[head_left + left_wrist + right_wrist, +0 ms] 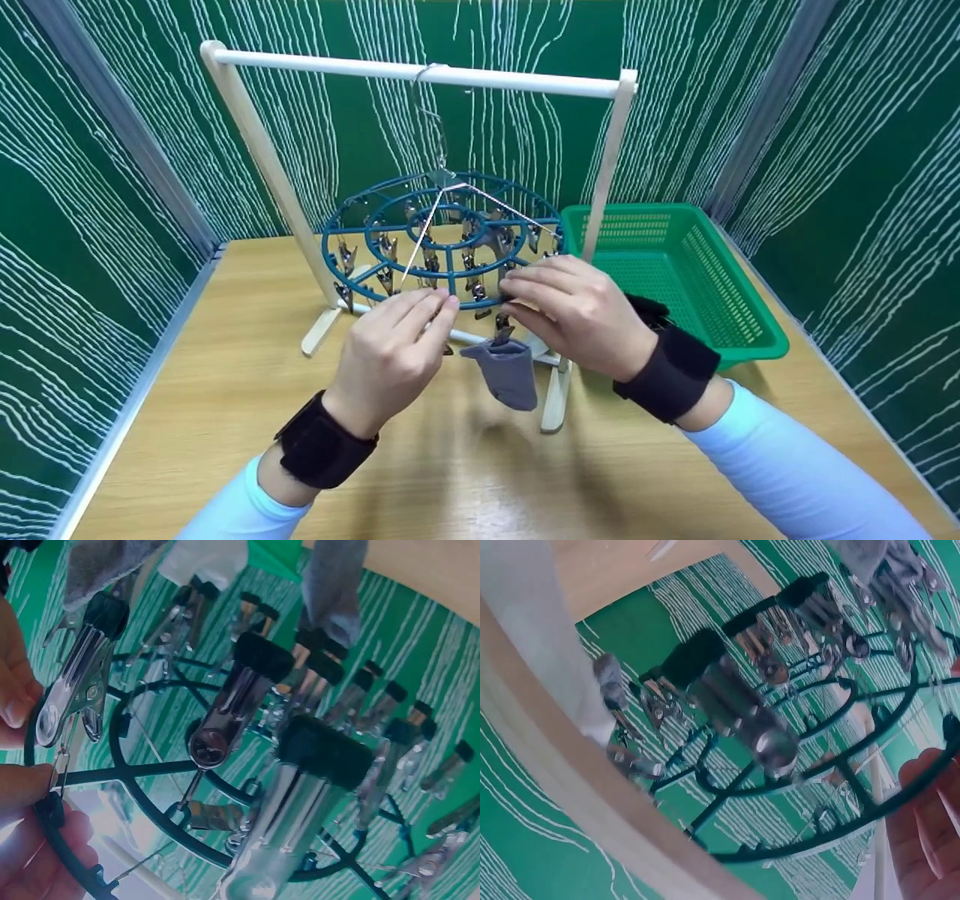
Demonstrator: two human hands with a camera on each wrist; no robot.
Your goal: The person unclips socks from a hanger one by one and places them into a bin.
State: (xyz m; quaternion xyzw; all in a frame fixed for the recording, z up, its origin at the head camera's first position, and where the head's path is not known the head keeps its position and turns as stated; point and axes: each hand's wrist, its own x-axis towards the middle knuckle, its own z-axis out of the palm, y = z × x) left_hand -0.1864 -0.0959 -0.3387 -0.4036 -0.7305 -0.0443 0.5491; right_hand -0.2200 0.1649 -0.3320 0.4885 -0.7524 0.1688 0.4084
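I'm pinching the near rim of the hanger [450,232] with both hands. My left grip [390,352], at seven o'clock, is curling round the rim beside a clip [75,686]. My right grip [577,315], at five, is holding the rim too. A sock [508,371] is hanging between them. At two, a basket [675,270] is sitting on the bench [225,390].
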